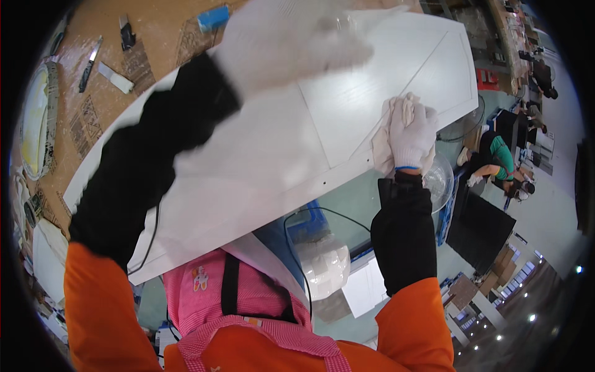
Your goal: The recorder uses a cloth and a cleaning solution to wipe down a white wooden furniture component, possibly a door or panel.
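Fingers (414, 121) of the right hand (411, 133), in a white knit glove, are curled down over a bunched pale cloth (385, 133) and press it onto a white panel (273, 155), close to the panel's edge at about 3 o'clock in the view. That cloth pokes out above the knuckles and trails down past the wrist.

Up at 12 o'clock, the left hand (285, 40), also white-gloved, is blurred; it lies spread over the upper part of the panel, and whether its fingers are flat or gripping anything I cannot tell. Both forearms wear black sleeves over orange ones.

Lying tilted across the middle of the view, the white panel has grooved lines that frame a raised field, and it rests on a brown counter (155, 31) that shows from 10 to 12 o'clock. On that counter lie a utility knife (90, 62) at 10 o'clock, a small black tool (126, 34) near 11 o'clock, and a blue block (214, 17) at 12 o'clock just beside the left glove.

A black cord (322, 214) loops below the panel at 6 o'clock. Another person in a green top (502, 158) crouches on the floor at 3 o'clock, well apart.
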`<move>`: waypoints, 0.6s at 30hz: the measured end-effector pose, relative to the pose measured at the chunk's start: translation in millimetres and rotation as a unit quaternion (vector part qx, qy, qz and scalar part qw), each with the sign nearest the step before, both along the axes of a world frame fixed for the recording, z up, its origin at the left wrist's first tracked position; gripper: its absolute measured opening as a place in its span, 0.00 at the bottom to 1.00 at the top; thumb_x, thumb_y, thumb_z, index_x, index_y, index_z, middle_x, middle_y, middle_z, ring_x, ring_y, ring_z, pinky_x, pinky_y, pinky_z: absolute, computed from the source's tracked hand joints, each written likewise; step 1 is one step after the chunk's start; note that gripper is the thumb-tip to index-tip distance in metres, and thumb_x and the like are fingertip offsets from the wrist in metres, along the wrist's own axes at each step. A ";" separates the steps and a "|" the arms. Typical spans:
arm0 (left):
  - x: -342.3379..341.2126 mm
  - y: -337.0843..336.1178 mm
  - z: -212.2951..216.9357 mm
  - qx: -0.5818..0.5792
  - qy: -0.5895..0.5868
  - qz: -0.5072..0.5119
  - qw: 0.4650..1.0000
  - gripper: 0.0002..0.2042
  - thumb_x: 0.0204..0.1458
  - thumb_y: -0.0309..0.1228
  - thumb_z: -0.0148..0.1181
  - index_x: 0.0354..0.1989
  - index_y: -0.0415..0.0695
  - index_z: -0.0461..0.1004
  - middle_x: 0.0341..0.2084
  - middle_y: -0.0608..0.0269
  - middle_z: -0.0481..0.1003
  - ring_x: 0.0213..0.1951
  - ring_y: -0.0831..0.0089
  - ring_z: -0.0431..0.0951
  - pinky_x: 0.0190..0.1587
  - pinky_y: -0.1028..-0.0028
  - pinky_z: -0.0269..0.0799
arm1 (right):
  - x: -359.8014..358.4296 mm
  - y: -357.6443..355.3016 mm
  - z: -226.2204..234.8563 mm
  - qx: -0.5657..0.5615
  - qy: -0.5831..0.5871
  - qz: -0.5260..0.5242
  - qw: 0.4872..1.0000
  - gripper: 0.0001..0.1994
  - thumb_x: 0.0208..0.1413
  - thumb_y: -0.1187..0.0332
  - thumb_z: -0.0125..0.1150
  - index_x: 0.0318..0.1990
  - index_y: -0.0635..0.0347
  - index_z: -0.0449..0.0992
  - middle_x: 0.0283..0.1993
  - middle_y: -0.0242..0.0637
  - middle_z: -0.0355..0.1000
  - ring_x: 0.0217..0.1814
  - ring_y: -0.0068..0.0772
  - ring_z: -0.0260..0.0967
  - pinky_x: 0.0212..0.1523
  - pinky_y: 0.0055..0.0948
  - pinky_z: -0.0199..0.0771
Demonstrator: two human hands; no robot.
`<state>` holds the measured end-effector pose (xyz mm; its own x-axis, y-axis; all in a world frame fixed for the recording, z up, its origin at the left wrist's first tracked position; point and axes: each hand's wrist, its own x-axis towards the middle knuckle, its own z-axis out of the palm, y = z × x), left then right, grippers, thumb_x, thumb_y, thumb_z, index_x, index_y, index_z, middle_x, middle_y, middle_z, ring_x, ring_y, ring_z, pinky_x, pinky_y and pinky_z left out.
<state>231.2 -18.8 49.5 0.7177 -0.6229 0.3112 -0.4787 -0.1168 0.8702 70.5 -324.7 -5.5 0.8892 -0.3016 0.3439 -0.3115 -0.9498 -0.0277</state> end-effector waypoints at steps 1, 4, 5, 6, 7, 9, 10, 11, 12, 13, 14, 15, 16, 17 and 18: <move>-27.9 7.8 1.4 0.004 -0.009 -0.065 0.998 0.33 0.53 0.48 0.72 0.61 0.39 0.71 0.49 0.45 0.75 0.51 0.51 0.78 0.52 0.55 0.76 | -5.8 -1.0 -1.9 -0.002 0.012 -0.006 1.000 0.18 0.61 0.54 0.68 0.50 0.56 0.83 0.42 0.50 0.74 0.47 0.56 0.74 0.47 0.50 0.76; -128.8 21.4 -2.9 0.061 0.403 -0.051 0.912 0.25 0.55 0.43 0.72 0.53 0.38 0.76 0.39 0.55 0.79 0.41 0.64 0.81 0.45 0.64 0.77 | -5.6 -1.7 -7.4 -0.017 0.020 -0.029 0.999 0.18 0.60 0.53 0.69 0.47 0.57 0.84 0.44 0.50 0.75 0.47 0.57 0.74 0.48 0.50 0.77; -155.7 21.4 -11.2 0.075 0.490 -0.059 0.867 0.24 0.55 0.38 0.73 0.54 0.37 0.75 0.39 0.60 0.80 0.42 0.73 0.81 0.46 0.70 0.77 | -6.3 -1.8 -10.6 -0.022 0.023 -0.035 0.999 0.18 0.60 0.52 0.69 0.46 0.57 0.84 0.45 0.50 0.75 0.48 0.57 0.74 0.48 0.50 0.77; -168.6 21.0 -8.5 0.091 0.539 -0.083 0.833 0.23 0.55 0.39 0.72 0.54 0.37 0.75 0.38 0.60 0.81 0.41 0.72 0.81 0.45 0.71 0.77 | -5.5 0.6 -12.1 -0.022 0.023 -0.039 0.999 0.18 0.60 0.52 0.69 0.46 0.58 0.84 0.46 0.51 0.75 0.50 0.58 0.74 0.49 0.51 0.77; -180.0 18.9 -5.9 0.104 0.589 -0.108 0.794 0.23 0.56 0.40 0.71 0.53 0.37 0.76 0.38 0.60 0.81 0.40 0.72 0.82 0.44 0.71 0.77 | -4.8 5.2 -9.4 -0.020 0.027 -0.035 0.999 0.18 0.60 0.52 0.69 0.46 0.58 0.84 0.46 0.51 0.75 0.50 0.58 0.74 0.49 0.51 0.77; -205.2 9.7 -16.5 0.092 0.607 -0.096 0.784 0.27 0.56 0.46 0.70 0.53 0.36 0.75 0.37 0.54 0.82 0.41 0.67 0.83 0.46 0.67 0.77 | -0.2 14.9 -4.8 0.000 0.019 -0.061 0.998 0.18 0.60 0.52 0.69 0.45 0.58 0.84 0.47 0.51 0.76 0.52 0.58 0.75 0.51 0.51 0.77; -215.0 2.7 -23.3 0.077 0.622 -0.096 0.773 0.31 0.56 0.52 0.69 0.54 0.36 0.75 0.36 0.49 0.82 0.42 0.62 0.84 0.47 0.62 0.77 | -2.7 12.8 -5.7 -0.004 0.024 -0.059 0.998 0.18 0.60 0.52 0.69 0.45 0.58 0.84 0.47 0.51 0.76 0.52 0.58 0.75 0.51 0.51 0.77; -222.5 -2.0 -27.0 0.073 0.626 -0.096 0.771 0.31 0.56 0.52 0.69 0.54 0.36 0.75 0.36 0.49 0.82 0.42 0.62 0.84 0.47 0.62 0.77 | -4.6 9.8 -5.6 -0.018 0.026 -0.061 0.998 0.18 0.60 0.52 0.68 0.45 0.58 0.84 0.48 0.52 0.76 0.52 0.58 0.75 0.52 0.52 0.77; -227.0 -6.4 -29.4 0.056 0.647 -0.105 0.753 0.32 0.56 0.52 0.69 0.55 0.35 0.74 0.38 0.48 0.82 0.43 0.60 0.84 0.49 0.62 0.77 | -4.7 8.0 -6.4 -0.031 0.026 -0.063 0.997 0.18 0.60 0.51 0.68 0.46 0.58 0.84 0.48 0.52 0.76 0.53 0.58 0.75 0.53 0.52 0.77; -229.9 -8.9 -30.9 0.040 0.668 -0.113 0.735 0.32 0.56 0.52 0.69 0.57 0.35 0.74 0.39 0.48 0.82 0.44 0.59 0.84 0.50 0.63 0.77 | -4.9 6.9 -7.8 -0.032 0.028 -0.060 0.997 0.18 0.60 0.51 0.68 0.46 0.58 0.84 0.48 0.52 0.76 0.53 0.58 0.75 0.53 0.52 0.77; -231.6 -9.5 -31.2 0.037 0.669 -0.111 0.734 0.32 0.56 0.52 0.69 0.57 0.35 0.74 0.39 0.48 0.82 0.44 0.59 0.84 0.50 0.63 0.77 | -4.9 5.7 -9.1 -0.025 0.025 -0.064 0.997 0.19 0.61 0.51 0.68 0.45 0.58 0.84 0.49 0.52 0.75 0.53 0.58 0.75 0.53 0.52 0.77; -231.3 -8.8 -28.3 0.038 0.659 -0.101 0.744 0.34 0.56 0.54 0.69 0.58 0.34 0.73 0.41 0.47 0.82 0.45 0.58 0.84 0.51 0.63 0.77 | -5.6 5.3 -9.1 -0.019 0.023 -0.068 0.997 0.19 0.61 0.51 0.67 0.45 0.58 0.84 0.49 0.53 0.75 0.53 0.58 0.74 0.53 0.52 0.77; -231.4 -8.6 -27.0 0.038 0.648 -0.090 0.755 0.36 0.56 0.55 0.68 0.59 0.34 0.72 0.43 0.47 0.82 0.46 0.56 0.84 0.52 0.63 0.77 | -6.1 4.7 -9.1 -0.020 0.025 -0.067 0.997 0.19 0.61 0.51 0.67 0.45 0.58 0.84 0.49 0.53 0.75 0.53 0.58 0.74 0.53 0.52 0.77; -232.1 -9.8 -28.7 0.037 0.649 -0.090 0.754 0.36 0.56 0.55 0.68 0.59 0.34 0.72 0.43 0.47 0.82 0.46 0.56 0.84 0.52 0.63 0.77 | -6.6 4.1 -8.8 -0.024 0.026 -0.070 0.997 0.19 0.61 0.51 0.67 0.45 0.58 0.84 0.49 0.53 0.75 0.53 0.58 0.74 0.53 0.51 0.77; -232.0 -11.5 -32.3 0.038 0.644 -0.097 0.758 0.37 0.56 0.56 0.68 0.60 0.34 0.72 0.45 0.46 0.82 0.47 0.56 0.84 0.53 0.62 0.77 | -5.9 3.9 -9.7 -0.028 0.026 -0.071 0.997 0.19 0.61 0.51 0.67 0.44 0.59 0.84 0.49 0.53 0.75 0.54 0.57 0.74 0.54 0.51 0.77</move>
